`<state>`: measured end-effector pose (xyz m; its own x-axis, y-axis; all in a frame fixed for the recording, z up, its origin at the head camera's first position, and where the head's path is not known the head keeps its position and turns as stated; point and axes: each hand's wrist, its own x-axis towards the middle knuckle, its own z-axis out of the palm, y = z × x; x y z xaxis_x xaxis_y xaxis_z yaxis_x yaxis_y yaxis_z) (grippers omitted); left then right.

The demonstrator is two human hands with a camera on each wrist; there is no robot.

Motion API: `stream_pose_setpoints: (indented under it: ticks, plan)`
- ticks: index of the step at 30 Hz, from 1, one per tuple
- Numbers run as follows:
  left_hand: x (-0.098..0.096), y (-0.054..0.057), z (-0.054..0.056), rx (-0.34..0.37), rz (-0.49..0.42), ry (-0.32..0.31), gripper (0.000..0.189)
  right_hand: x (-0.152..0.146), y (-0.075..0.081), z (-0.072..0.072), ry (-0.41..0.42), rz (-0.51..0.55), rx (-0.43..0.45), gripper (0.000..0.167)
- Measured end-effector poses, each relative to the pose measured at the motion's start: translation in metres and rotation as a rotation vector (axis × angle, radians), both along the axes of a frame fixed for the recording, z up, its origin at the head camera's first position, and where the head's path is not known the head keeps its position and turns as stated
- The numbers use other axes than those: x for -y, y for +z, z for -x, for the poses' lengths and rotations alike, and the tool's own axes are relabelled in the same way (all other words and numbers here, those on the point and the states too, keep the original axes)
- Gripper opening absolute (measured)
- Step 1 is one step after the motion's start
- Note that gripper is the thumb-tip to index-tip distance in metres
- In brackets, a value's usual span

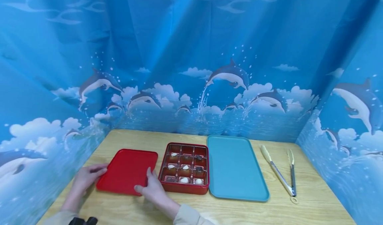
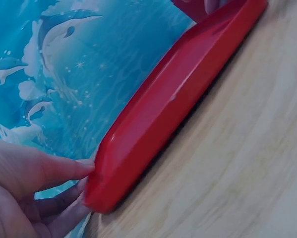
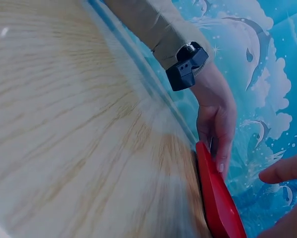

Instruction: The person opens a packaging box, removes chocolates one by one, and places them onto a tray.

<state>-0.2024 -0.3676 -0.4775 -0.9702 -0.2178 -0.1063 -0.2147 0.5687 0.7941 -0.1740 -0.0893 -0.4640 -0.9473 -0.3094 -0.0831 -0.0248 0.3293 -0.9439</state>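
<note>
teal tray (image 1: 237, 166) | tongs (image 1: 280, 176) splayed near it | dolphin-print curtain (image 1: 167, 35) behind | wood-grain table (image 1: 239, 213)

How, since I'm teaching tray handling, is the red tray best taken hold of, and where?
Probably by its raised rim, at opposite edges, coming from left and right: the red tray is broad and shallow, with a low wall to pinch.

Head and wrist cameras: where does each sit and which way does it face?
Head: on the head, facing forward and down at the red lid, compartment box and blue tray; left hand and right hand show.
Left wrist: on that wrist, facing along the lid's side; left hand at lower left.
Right wrist: on that wrist, facing across the table to the lid; left hand beyond, right hand at right edge.
Both wrist views share lid and left hand.
</note>
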Motion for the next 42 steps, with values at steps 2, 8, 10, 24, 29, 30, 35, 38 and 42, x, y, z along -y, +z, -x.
stream_pose_setpoints:
  ticks: [2, 8, 10, 24, 29, 30, 35, 38, 42]
  plan:
    - [-0.002, -0.001, 0.000, -0.017, 0.017, -0.001, 0.037, -0.001, -0.001, -0.001, 0.026, -0.033, -0.036, 0.084]
    - [-0.008, 0.002, 0.000, -0.022, 0.116, -0.010, 0.034, -0.006, 0.003, -0.004, 0.093, -0.138, -0.173, 0.080]
    - [-0.011, 0.005, 0.001, -0.019, 0.136, 0.003, 0.038, -0.010, 0.006, -0.003, 0.113, -0.127, -0.218, 0.076]
    - [-0.086, 0.039, 0.009, -0.544, 0.211, -0.038, 0.031, -0.061, 0.024, 0.031, 0.073, 0.312, -0.370, 0.045]
    - [-0.116, 0.047, 0.020, -0.592, 0.192, -0.108, 0.033, -0.089, 0.034, 0.042, 0.023, 0.333, -0.393, 0.045]
    - [-0.122, 0.048, 0.022, -0.603, 0.189, -0.124, 0.034, -0.095, 0.035, 0.045, 0.009, 0.331, -0.400, 0.045]
    - [-0.149, 0.049, 0.033, -0.632, 0.209, -0.209, 0.038, -0.129, 0.045, 0.057, -0.084, 0.285, -0.434, 0.049]
    - [-0.164, 0.046, 0.038, -0.615, 0.246, -0.268, 0.043, -0.151, 0.050, 0.061, -0.142, 0.239, -0.440, 0.050]
    - [-0.180, 0.039, 0.042, -0.570, 0.303, -0.327, 0.049, -0.183, 0.053, 0.067, -0.223, 0.147, -0.465, 0.052]
